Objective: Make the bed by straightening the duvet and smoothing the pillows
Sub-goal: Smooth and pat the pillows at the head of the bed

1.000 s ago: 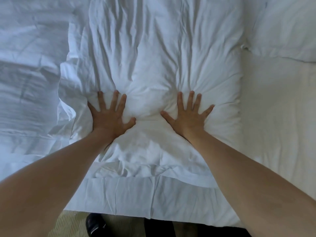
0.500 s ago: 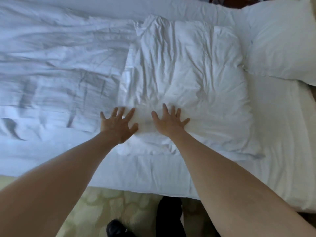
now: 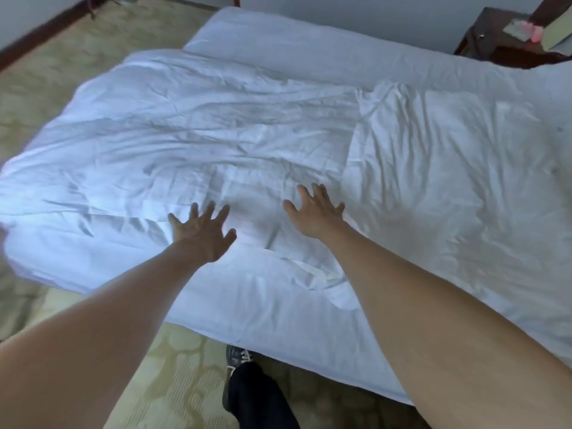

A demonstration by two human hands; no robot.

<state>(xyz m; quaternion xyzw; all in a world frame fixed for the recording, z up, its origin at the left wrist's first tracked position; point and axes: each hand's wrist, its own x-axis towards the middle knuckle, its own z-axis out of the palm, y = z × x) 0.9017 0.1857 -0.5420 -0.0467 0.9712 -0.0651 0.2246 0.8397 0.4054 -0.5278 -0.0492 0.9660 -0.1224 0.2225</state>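
**Q:** Where is the duvet (image 3: 173, 144), and what condition is it in?

**A:** It lies across the left and middle of the bed (image 3: 278, 44), heavily creased, with its left part hanging past the mattress edge. A pillow (image 3: 448, 168), also wrinkled, lies just beside it on the right.

**Q:** How should the material be expected to handle?

**A:** Judged from the folds, it is soft, light and limp. It will likely bunch under a push rather than slide as one piece. Take hold at an edge or corner to pull it straight; use flat palms only for surface creases.

**Q:** State of the hands?

**A:** The left hand (image 3: 201, 232) and right hand (image 3: 314, 213) are both spread wide, fingers fanned, holding nothing. They are at the duvet's near part, close to the pillow's edge. Whether the palms press the fabric or hover over it cannot be told; the frame is blurred.

**Q:** Any brands, labels or writing?

**A:** None readable. The linen is plain white. Objects on the dark nightstand (image 3: 495, 35) are too small to identify.
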